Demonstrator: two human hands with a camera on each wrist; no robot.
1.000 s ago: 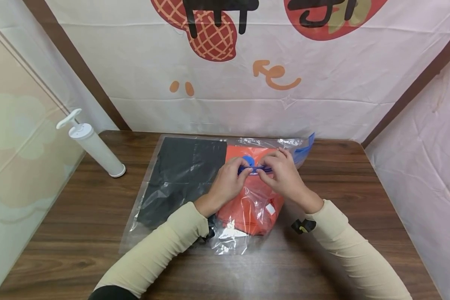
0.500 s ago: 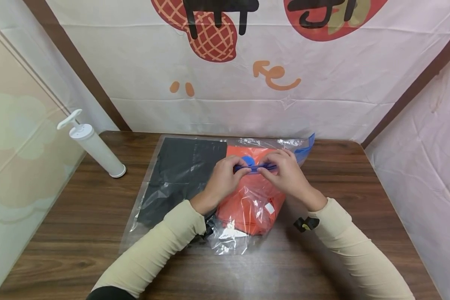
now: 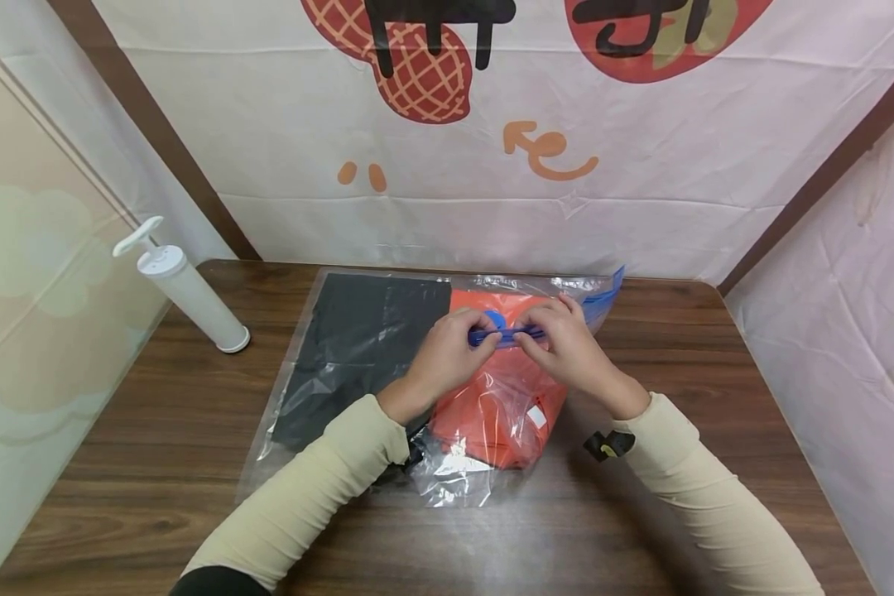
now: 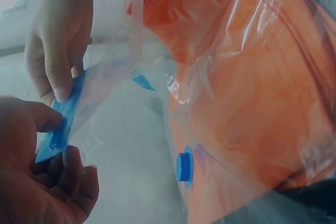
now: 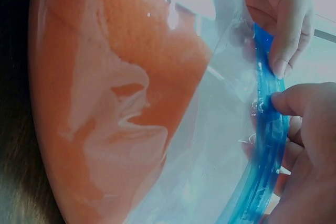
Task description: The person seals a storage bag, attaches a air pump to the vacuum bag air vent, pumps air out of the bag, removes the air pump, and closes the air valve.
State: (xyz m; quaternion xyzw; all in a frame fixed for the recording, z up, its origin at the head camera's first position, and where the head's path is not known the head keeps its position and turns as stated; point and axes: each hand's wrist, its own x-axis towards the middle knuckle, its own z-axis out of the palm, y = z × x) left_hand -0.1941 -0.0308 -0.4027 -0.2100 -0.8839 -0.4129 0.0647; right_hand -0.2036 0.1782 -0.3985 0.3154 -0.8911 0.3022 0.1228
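A clear plastic vacuum bag (image 3: 517, 381) holds a folded orange garment (image 3: 484, 426). Along its mouth runs a blue zip seal (image 5: 270, 124), lifted toward the far side of the table. My left hand (image 3: 447, 352) pinches this strip between thumb and fingers. Close beside it, my right hand (image 3: 566, 343) pinches the same strip a little further right, and the two thumbs nearly meet. Just beyond the strip shows the bag's round blue valve (image 4: 185, 166). The strip's free right end (image 3: 607, 294) sticks up at the back.
Left of the orange garment, dark folded cloth (image 3: 368, 348) lies flat under clear plastic. A white hand pump (image 3: 194, 290) stands at the table's left edge. Printed fabric (image 3: 447, 223) hangs behind the wooden table (image 3: 685, 348), with more fabric at both sides.
Both hands keep their pinch on the zip seal. Over the last second the left hand has moved slightly left along it; the bag has stayed in place.
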